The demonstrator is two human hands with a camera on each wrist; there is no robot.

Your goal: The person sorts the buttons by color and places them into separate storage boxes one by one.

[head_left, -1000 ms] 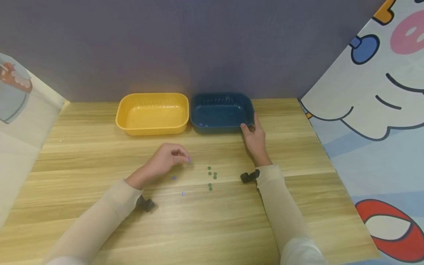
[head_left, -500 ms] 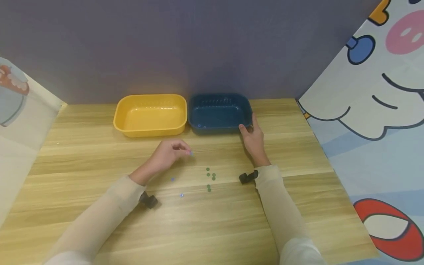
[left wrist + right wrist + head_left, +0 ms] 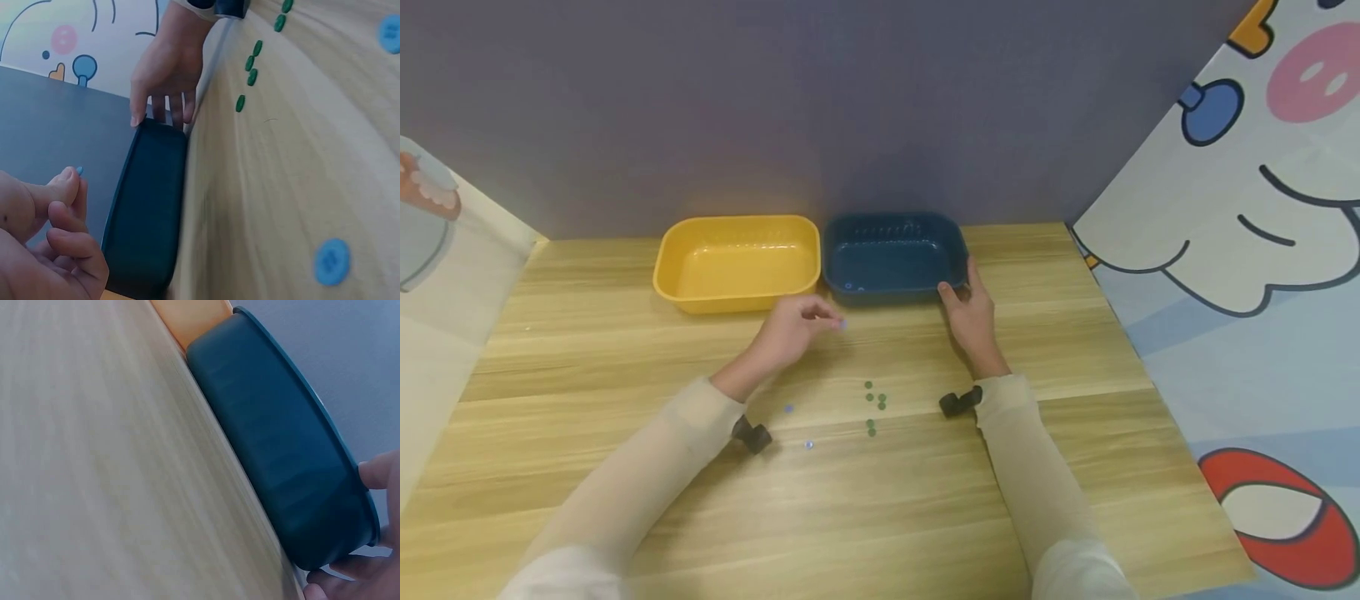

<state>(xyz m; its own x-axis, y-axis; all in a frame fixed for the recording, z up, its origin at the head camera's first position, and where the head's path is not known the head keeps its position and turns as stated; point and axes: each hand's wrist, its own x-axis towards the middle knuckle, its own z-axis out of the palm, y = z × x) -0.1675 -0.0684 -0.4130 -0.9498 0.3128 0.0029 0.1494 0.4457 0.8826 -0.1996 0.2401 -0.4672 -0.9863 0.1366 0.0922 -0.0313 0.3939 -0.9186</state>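
Note:
My left hand [image 3: 790, 332] pinches a small blue button [image 3: 79, 170] between thumb and fingertips, above the table in front of the two basins. My right hand [image 3: 972, 325] grips the near right corner of a dark blue basin [image 3: 281, 437], its thumb at the rim and the other fingers round the side and low at the corner. Inside that basin, near its front wall, lies a small blue button [image 3: 848, 287]. Two more blue buttons, one with visible holes [image 3: 332, 262], lie on the table by my left forearm. Several green buttons [image 3: 870, 397] lie between my arms.
A yellow basin [image 3: 737, 304] stands left of the dark blue one, side by side with it. Behind both rises a grey panel [image 3: 700, 108]. A wall with cartoon drawings [image 3: 1217, 208] runs along the table's right edge. Each wrist wears a black camera [image 3: 958, 404].
My left hand has moved forward and a little right toward the dark blue basin, carrying the blue button. The right hand keeps its hold on the basin's corner.

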